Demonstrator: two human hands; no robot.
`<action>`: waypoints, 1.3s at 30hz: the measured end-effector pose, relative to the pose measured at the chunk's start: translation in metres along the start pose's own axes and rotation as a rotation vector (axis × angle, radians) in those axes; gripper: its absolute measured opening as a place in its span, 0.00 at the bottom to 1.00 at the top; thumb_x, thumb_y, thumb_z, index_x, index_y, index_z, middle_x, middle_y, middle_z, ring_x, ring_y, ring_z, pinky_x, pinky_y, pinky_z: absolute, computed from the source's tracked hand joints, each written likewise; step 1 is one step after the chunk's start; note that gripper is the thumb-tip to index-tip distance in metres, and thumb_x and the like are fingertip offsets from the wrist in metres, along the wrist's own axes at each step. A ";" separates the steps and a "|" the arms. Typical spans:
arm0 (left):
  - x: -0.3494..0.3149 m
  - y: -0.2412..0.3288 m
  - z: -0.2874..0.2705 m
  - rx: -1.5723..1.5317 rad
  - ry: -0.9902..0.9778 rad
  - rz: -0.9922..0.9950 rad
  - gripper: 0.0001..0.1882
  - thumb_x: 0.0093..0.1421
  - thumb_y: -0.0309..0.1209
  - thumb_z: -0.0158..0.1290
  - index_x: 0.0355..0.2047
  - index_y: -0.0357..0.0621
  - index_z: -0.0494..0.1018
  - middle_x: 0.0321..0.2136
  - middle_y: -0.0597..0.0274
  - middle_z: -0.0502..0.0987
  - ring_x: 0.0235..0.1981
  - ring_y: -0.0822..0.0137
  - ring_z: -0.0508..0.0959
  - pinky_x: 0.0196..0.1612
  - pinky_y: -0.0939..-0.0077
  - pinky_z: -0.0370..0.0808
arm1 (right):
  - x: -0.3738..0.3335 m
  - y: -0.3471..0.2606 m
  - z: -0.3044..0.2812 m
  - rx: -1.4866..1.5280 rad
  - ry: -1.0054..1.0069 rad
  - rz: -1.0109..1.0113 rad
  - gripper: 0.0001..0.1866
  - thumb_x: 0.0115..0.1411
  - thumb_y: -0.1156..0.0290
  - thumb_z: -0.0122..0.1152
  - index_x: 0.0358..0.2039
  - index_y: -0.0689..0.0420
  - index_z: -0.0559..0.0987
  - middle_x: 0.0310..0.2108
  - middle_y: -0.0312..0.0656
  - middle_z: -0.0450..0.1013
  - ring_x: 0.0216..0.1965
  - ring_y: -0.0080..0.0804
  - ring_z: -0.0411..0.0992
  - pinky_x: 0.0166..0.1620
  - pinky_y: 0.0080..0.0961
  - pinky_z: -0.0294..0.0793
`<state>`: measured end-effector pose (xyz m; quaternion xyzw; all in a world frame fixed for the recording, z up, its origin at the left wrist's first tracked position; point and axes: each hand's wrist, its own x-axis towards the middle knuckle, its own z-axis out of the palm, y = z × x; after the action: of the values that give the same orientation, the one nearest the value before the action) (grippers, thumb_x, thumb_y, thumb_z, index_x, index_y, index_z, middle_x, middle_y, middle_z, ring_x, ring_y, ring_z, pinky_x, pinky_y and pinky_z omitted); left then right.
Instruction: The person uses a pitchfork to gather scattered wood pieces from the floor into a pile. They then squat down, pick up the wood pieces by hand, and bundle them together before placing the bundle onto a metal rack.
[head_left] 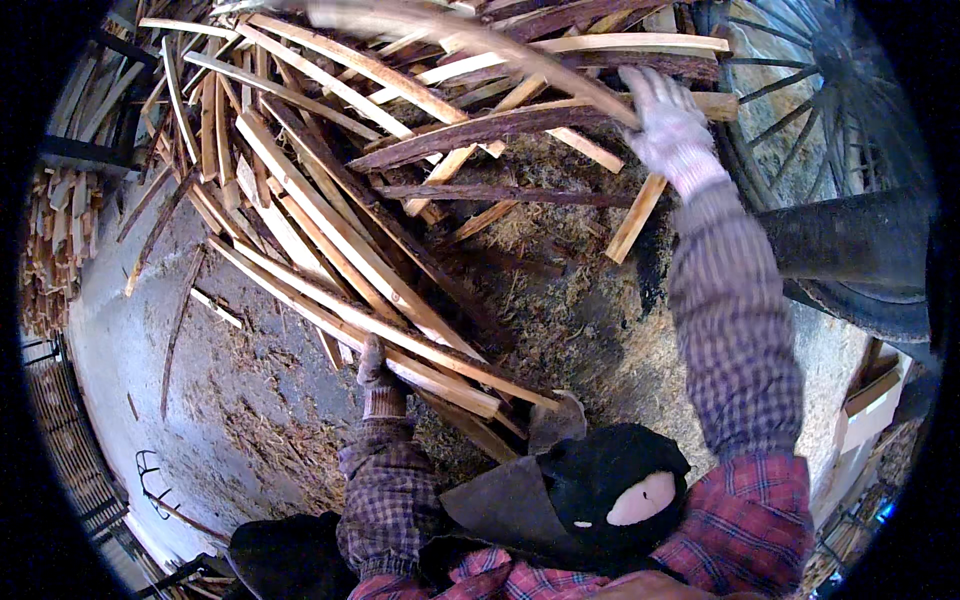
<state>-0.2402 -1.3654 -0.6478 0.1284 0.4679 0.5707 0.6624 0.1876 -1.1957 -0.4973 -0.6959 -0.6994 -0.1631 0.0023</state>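
Observation:
My left hand (378, 368), in a worn glove, is closed round the near part of a long pale wooden strip (330, 297). More strips lie close alongside, their near ends pointing toward my body. My right hand (665, 125), in a light glove, reaches to the far right of the pile with its fingers stretched out. The end of a motion-blurred wooden strip (530, 65) touches it near the thumb, and the strip's far part is smeared. Beneath that strip lies a dark, bark-edged slab (470, 135).
A tangled wood pile (230, 140) fills the far left and middle. Sawdust and bark bits cover the floor (240, 400). At the right stand a large spoked wheel (825, 60) and a dark cylinder (850, 235). Stacked wood (60, 240) stands at the far left.

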 end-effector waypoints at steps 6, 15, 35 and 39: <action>0.004 -0.003 -0.011 0.055 0.139 -0.101 0.33 0.50 0.45 0.55 0.51 0.40 0.60 0.43 0.54 0.70 0.41 0.54 0.72 0.45 0.57 0.71 | 0.036 0.005 0.009 -0.153 -0.496 -0.125 0.29 0.47 0.57 0.61 0.50 0.47 0.65 0.44 0.40 0.68 0.48 0.36 0.66 0.52 0.34 0.61; 0.003 -0.002 -0.013 0.044 0.207 -0.066 0.33 0.49 0.47 0.56 0.50 0.40 0.62 0.41 0.53 0.71 0.40 0.53 0.72 0.46 0.56 0.70 | 0.029 -0.003 -0.004 -0.018 -0.487 -0.132 0.23 0.47 0.62 0.59 0.45 0.49 0.69 0.41 0.40 0.69 0.45 0.39 0.68 0.47 0.36 0.67; -0.009 0.005 0.012 -0.048 0.109 -0.075 0.37 0.47 0.53 0.56 0.52 0.43 0.61 0.43 0.58 0.70 0.41 0.57 0.71 0.45 0.61 0.70 | -0.034 -0.065 -0.181 0.199 0.383 -0.345 0.27 0.43 0.57 0.64 0.45 0.49 0.70 0.37 0.44 0.72 0.38 0.40 0.72 0.41 0.31 0.72; -0.015 0.016 0.011 -0.072 0.086 -0.043 0.46 0.45 0.61 0.52 0.55 0.43 0.55 0.49 0.55 0.65 0.47 0.54 0.67 0.50 0.60 0.66 | -0.059 -0.204 -0.148 0.552 -0.507 -0.042 0.33 0.43 0.50 0.59 0.49 0.52 0.67 0.36 0.47 0.72 0.37 0.41 0.72 0.40 0.34 0.71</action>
<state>-0.2407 -1.3697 -0.6237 0.0699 0.4779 0.5779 0.6579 -0.0422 -1.2832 -0.4172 -0.6730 -0.7094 0.2089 0.0133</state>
